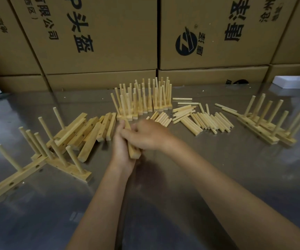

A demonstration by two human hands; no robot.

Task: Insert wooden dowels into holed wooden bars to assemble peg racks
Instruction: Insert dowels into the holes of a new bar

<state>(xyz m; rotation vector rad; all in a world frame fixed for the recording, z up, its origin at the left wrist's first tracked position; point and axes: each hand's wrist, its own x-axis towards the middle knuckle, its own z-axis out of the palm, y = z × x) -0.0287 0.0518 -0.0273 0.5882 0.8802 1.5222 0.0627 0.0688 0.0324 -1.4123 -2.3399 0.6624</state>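
A holed wooden bar (133,152) is held over the middle of the metal table (163,186). My left hand (121,147) grips it from the left and underneath. My right hand (145,135) wraps over its top, fingers curled round the bar; whether it also holds a dowel is hidden. Loose dowels (203,120) lie in a spread behind my right hand. Bare holed bars (91,134) are piled to the left of my hands.
Finished peg racks stand packed at the back centre (143,100), lie at the right (270,127) and at the front left (37,159). Cardboard boxes (98,37) wall off the table's far edge. White foam pieces (289,82) sit at the far right.
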